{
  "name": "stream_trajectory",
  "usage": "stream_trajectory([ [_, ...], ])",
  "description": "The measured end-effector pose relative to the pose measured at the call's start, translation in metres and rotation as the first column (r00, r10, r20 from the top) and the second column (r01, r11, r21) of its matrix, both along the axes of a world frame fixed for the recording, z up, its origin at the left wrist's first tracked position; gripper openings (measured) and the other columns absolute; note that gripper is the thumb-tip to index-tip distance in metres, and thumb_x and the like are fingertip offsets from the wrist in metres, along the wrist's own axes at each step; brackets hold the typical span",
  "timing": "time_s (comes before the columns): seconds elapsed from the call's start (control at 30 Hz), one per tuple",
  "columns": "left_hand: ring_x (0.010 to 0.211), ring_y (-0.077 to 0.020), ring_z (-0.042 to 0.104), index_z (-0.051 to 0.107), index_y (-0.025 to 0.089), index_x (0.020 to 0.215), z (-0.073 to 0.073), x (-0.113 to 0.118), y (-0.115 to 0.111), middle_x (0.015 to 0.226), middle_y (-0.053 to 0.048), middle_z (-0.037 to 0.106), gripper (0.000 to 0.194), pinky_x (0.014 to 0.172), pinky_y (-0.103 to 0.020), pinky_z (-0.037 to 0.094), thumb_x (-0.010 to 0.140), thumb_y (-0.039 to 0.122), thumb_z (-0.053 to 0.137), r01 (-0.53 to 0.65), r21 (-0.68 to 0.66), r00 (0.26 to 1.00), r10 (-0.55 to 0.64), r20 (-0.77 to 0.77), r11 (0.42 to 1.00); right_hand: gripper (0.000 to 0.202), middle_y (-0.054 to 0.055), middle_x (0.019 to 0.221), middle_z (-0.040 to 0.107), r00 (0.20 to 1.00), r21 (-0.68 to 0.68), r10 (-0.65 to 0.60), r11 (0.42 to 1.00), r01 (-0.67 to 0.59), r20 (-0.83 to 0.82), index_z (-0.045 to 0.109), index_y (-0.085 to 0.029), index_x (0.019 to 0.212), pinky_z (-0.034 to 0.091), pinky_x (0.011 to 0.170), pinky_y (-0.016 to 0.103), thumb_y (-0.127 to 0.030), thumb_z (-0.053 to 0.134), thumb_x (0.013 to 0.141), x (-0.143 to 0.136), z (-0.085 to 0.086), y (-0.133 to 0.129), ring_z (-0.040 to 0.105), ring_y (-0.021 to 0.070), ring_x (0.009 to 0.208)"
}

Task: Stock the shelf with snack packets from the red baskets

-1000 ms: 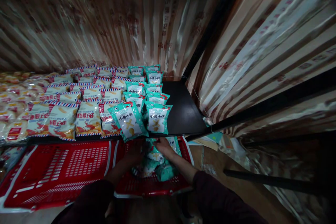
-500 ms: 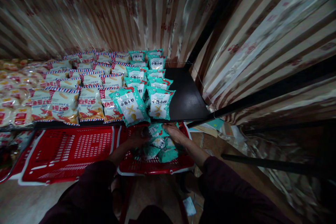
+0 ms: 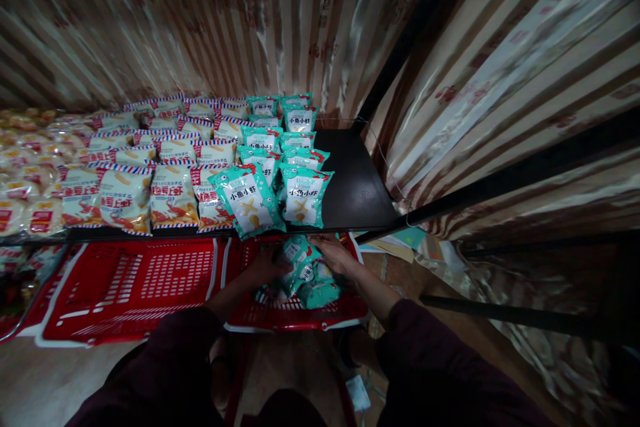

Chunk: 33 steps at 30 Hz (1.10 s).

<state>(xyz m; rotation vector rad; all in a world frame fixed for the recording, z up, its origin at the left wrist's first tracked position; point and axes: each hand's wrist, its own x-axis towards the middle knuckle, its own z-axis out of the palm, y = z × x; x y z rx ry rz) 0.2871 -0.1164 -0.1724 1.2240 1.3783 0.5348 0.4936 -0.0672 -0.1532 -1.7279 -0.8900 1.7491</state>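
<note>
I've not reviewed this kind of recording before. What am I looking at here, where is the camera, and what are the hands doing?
The camera sits on a person's head, looking down at their own two bare hands. The left hand and right hand both reach into a red basket, touching teal snack bags piled there; whether either grip is closed is unclear. Above is a black shelf carrying rows of teal packets and red-striped packets. A second red basket lies to the left.

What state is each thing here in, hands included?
Left hand: in the basket, on teal packets; grip unclear.
Right hand: on the teal packets, grip unclear.
Teal packets in basket: heaped loosely.
Red basket: partly filled.
Shelf: right end bare.
Shelved teal packets: upright, rowed.
</note>
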Motion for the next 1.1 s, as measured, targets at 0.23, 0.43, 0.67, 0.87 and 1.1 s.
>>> stream_trajectory([
  [0.23,0.113,-0.0307,0.057,0.050,0.010,0.124,0.001,-0.003,-0.002,0.126,-0.017,0.059,0.066,0.094,-0.040,0.045,0.069,0.042,0.067,0.077,-0.008,0.989,-0.078,-0.124,0.997,0.034,-0.001,0.075,0.065,0.997,-0.097,-0.036,0.995,0.030,-0.066,0.066,-0.019,0.079,0.041,0.059,0.024,-0.025,0.081,0.049,-0.001,0.000,-0.002,0.055,0.0131,0.068],
  [0.43,0.106,-0.0310,0.061,0.052,0.009,0.117,0.009,0.005,-0.016,0.115,-0.018,0.063,0.061,0.088,-0.040,0.047,0.068,0.041,0.069,-0.038,-0.011,0.986,0.035,-0.165,0.999,0.032,-0.001,0.069,0.063,0.987,-0.109,-0.106,0.990,0.093,-0.123,0.063,-0.018,0.077,0.046,0.053,0.024,-0.020,0.081,0.052,-0.002,-0.002,-0.012,0.058,0.0140,0.064],
  [0.67,0.097,-0.0245,0.062,0.048,0.012,0.115,0.035,0.023,-0.055,0.108,-0.014,0.064,0.057,0.080,-0.034,0.049,0.070,0.040,0.067,-0.239,-0.028,0.970,0.237,-0.062,0.971,0.025,-0.004,0.067,0.061,0.943,-0.105,-0.265,0.963,0.248,-0.203,0.060,-0.021,0.076,0.046,0.052,0.018,-0.027,0.079,0.061,-0.008,0.012,-0.046,0.055,0.0078,0.057],
  [0.87,0.083,-0.0187,0.061,0.048,0.017,0.102,0.072,0.024,-0.081,0.092,-0.006,0.065,0.044,0.076,-0.032,0.048,0.073,0.047,0.062,-0.333,0.061,0.943,0.332,0.026,0.941,0.034,-0.006,0.055,0.054,0.891,-0.109,-0.273,0.962,0.250,-0.362,0.052,-0.021,0.067,0.046,0.048,0.019,-0.040,0.080,0.061,-0.022,0.044,-0.078,0.048,0.0068,0.048],
  [1.1,0.084,-0.0166,0.059,0.051,0.017,0.096,0.097,0.028,-0.082,0.090,-0.005,0.062,0.032,0.077,-0.030,0.048,0.078,0.042,0.057,-0.457,0.155,0.889,0.448,0.092,0.876,0.039,-0.005,0.064,0.063,0.845,0.046,-0.198,0.966,0.253,-0.496,0.055,-0.022,0.081,0.046,0.049,0.020,-0.041,0.081,0.058,-0.046,0.090,-0.094,0.060,0.0114,0.058],
])
